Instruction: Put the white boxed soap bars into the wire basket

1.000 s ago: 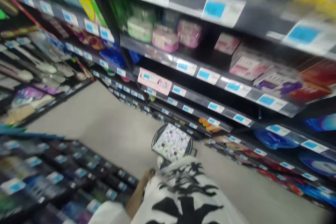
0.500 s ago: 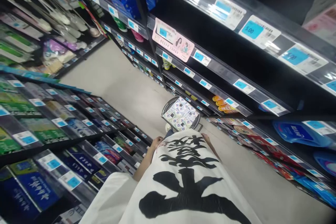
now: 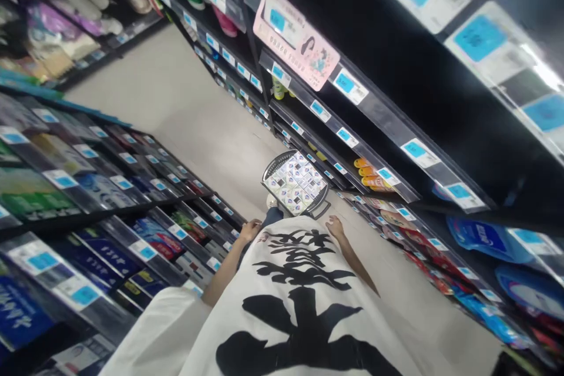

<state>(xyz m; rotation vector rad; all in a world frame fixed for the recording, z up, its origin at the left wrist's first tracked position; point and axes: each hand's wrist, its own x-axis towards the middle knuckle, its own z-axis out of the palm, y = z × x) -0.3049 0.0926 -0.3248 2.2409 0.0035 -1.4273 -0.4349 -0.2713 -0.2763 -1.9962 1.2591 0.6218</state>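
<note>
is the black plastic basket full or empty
Looks full at the top: white printed packs cover most of the black plastic basket's opening; what lies beneath is hidden.

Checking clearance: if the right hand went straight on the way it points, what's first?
Likely the handle of the black basket, just ahead of the right hand; depth is unclear, so it might pass above.

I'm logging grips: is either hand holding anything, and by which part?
Nothing seems held: the left hand is beside the leg, the right hand apart from the basket handle.
</note>
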